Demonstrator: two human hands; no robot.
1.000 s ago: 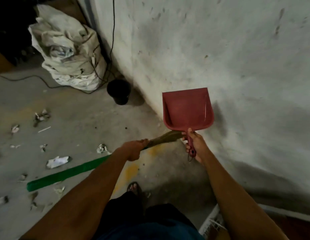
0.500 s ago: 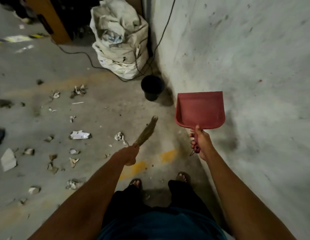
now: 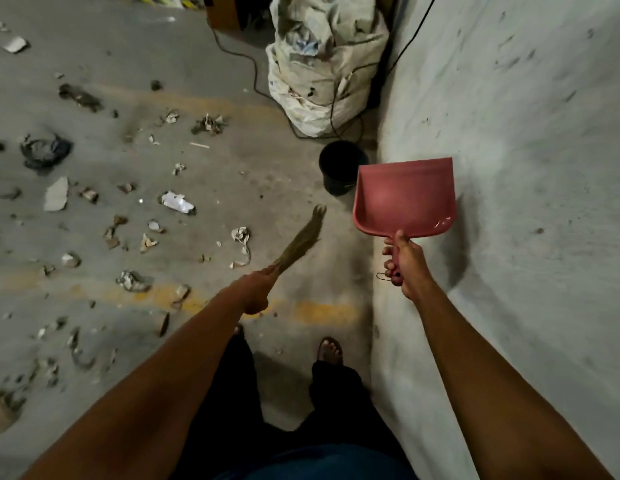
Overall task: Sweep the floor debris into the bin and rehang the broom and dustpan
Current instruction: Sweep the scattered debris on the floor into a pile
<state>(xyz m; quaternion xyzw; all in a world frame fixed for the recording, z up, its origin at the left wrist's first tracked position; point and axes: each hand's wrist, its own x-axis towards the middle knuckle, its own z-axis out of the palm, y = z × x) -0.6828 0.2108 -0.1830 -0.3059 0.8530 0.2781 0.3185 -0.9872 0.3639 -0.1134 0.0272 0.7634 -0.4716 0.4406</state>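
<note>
My left hand (image 3: 254, 292) grips a straw broom (image 3: 299, 237) whose brush end points up and away, above the floor. A red plastic dustpan (image 3: 403, 197) is held up in the air by its handle in my right hand (image 3: 402, 261), pan end forward, close to the grey wall. A small black bin (image 3: 338, 168) stands on the floor at the wall's foot, just behind the dustpan. Several scraps of paper and debris (image 3: 176, 201) lie scattered over the concrete floor to the left.
A large stuffed white sack (image 3: 322, 64) leans in the corner behind the bin, with black cables (image 3: 256, 74) trailing past it. The grey wall (image 3: 526, 168) runs along the right. My sandalled feet (image 3: 329, 351) stand near a faded yellow floor line (image 3: 322, 311).
The view has turned left from the wall toward the littered floor. The broom has swung from lying across toward the dustpan to pointing forward; the dustpan stays raised in my right hand.
</note>
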